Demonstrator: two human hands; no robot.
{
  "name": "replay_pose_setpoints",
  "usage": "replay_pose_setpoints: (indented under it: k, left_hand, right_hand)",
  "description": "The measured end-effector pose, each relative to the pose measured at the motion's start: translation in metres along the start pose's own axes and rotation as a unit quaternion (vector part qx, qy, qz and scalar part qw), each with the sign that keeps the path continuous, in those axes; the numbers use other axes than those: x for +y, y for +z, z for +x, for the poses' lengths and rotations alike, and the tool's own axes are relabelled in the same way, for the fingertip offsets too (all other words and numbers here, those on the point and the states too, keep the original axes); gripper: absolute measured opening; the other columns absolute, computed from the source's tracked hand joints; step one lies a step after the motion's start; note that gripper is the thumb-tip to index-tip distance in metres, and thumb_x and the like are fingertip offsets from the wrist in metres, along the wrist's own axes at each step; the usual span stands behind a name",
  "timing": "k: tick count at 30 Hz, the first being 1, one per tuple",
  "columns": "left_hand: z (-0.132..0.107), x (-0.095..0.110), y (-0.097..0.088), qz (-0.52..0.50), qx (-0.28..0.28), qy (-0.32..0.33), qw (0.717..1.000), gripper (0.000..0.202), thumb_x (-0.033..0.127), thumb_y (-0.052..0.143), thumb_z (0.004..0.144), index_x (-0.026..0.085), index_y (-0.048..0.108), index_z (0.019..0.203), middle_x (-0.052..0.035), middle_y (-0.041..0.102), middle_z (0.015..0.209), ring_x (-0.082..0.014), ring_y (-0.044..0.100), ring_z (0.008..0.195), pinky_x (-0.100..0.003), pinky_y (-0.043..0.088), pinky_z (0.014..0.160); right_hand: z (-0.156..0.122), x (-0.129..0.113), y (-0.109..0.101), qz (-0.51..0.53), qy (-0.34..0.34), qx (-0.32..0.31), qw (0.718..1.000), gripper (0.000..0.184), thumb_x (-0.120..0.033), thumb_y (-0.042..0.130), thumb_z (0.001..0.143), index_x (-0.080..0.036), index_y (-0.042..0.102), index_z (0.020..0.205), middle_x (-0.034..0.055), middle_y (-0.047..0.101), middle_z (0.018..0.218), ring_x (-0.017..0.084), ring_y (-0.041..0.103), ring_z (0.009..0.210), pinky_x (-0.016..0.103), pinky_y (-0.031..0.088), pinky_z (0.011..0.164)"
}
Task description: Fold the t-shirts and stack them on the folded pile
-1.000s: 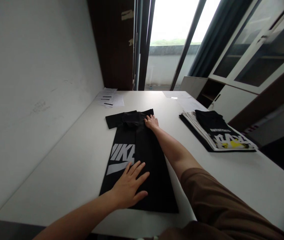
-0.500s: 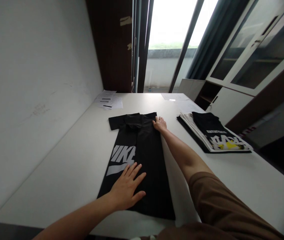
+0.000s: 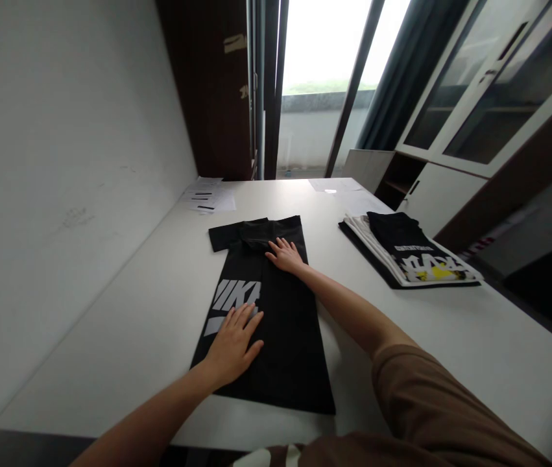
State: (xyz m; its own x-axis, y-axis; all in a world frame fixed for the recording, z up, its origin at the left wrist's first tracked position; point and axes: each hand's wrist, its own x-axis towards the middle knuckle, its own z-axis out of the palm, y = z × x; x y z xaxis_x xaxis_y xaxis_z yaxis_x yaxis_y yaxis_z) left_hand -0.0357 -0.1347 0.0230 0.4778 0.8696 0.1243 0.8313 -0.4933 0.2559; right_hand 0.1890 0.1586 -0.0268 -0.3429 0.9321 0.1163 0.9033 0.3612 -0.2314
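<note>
A black T-shirt (image 3: 290, 331) with large grey lettering lies on the white table, its right side folded over toward the middle. One short sleeve sticks out at the upper left, and the folded-over part covers some of the print. My left hand (image 3: 233, 347) rests flat on the lower part of the shirt, fingers apart, over the bottom of the lettering. Farther up, my right hand (image 3: 286, 255) lies on the folded layer just below the collar area, its fingers spread and holding nothing.
A stack of folded shirts (image 3: 409, 253) in black and white sits on the right of the table (image 3: 124, 337). Papers (image 3: 210, 198) lie at the far left corner, more sheets (image 3: 338, 188) at the far right. A wall (image 3: 71, 194) borders the left side.
My right hand has moved left from the shirt's upper right edge onto the folded layer. My left hand has shifted slightly up and left, still on the shirt.
</note>
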Motion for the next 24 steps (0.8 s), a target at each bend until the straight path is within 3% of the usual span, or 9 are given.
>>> replay_pose_setpoints:
  k: [8,11,15,20,24]
  left_hand:
    - [-0.002,0.006,0.004,0.021,-0.017,-0.006,1.000,0.069,0.057,0.037,0.103,0.023,0.023,0.162,-0.0091,0.022,0.168,-0.0282,0.017,0.155,-0.054,0.019,0.126]
    - [-0.002,0.004,0.007,0.025,-0.012,-0.003,1.000,0.070,0.058,0.034,0.104,0.021,0.023,0.162,-0.0092,0.022,0.168,-0.0281,0.017,0.155,-0.054,0.019,0.126]
    - [-0.001,0.003,0.008,0.030,-0.010,0.000,0.999,0.069,0.059,0.034,0.104,0.022,0.027,0.161,-0.0093,0.023,0.168,-0.0285,0.019,0.155,-0.054,0.020,0.125]
    - [-0.002,0.005,0.005,0.028,-0.015,0.001,1.000,0.071,0.059,0.040,0.102,0.025,0.023,0.162,-0.0078,0.021,0.168,-0.0288,0.016,0.156,-0.055,0.018,0.125]
    - [-0.004,0.006,0.003,0.030,-0.034,0.012,0.999,0.072,0.057,0.046,0.100,0.030,0.021,0.162,-0.0061,0.015,0.170,-0.0310,0.013,0.156,-0.059,0.017,0.125]
  right_hand:
    - [0.008,0.079,-0.024,-0.024,0.155,-0.026,0.987,0.079,-0.070,0.022,0.099,-0.024,0.026,0.162,0.0115,0.014,0.169,0.034,0.010,0.155,0.059,0.009,0.121]
    - [0.004,0.096,-0.034,-0.032,0.185,-0.036,0.982,0.079,-0.068,0.021,0.099,-0.020,0.024,0.162,0.0140,0.015,0.169,0.035,0.009,0.155,0.061,0.009,0.121]
    - [0.002,0.075,-0.031,-0.037,0.159,-0.017,0.986,0.077,-0.066,0.020,0.101,-0.020,0.025,0.162,0.0142,0.015,0.168,0.034,0.009,0.155,0.058,0.011,0.121]
    - [0.007,0.026,-0.011,-0.014,0.047,-0.024,0.999,0.077,-0.069,0.019,0.100,-0.025,0.025,0.162,0.0094,0.016,0.169,0.029,0.009,0.156,0.051,0.009,0.123]
    - [0.022,0.034,-0.006,-0.017,0.066,-0.028,0.997,0.078,-0.072,0.021,0.099,-0.026,0.026,0.162,0.0083,0.014,0.169,0.029,0.008,0.156,0.052,0.007,0.123]
